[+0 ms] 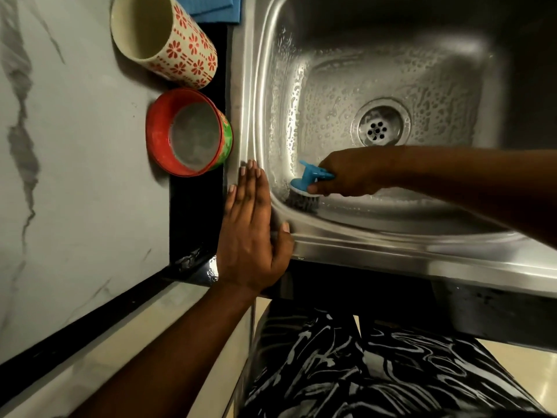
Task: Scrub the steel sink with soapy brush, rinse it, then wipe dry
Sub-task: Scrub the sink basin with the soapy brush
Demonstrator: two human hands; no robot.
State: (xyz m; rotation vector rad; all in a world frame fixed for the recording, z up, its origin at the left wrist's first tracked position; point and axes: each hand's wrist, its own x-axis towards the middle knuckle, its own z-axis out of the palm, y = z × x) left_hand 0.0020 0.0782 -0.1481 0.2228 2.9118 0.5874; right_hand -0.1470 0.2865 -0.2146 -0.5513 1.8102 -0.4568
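The steel sink (331, 230) fills the upper right, its basin beaded with soapy droplets around the round drain (380, 125). My right hand (352, 173) grips a blue-handled brush (309, 184) whose dark bristles press into the basin's near left corner. My left hand (251, 227) lies flat with straight fingers on the sink's left rim at its front corner.
On the marble counter (75, 152) left of the sink stand a red bowl (187, 132) of cloudy soapy water and a tall cream cup (164, 37) with red flowers. A blue cloth (215, 7) lies at the top edge. Patterned trousers show below the sink's front edge.
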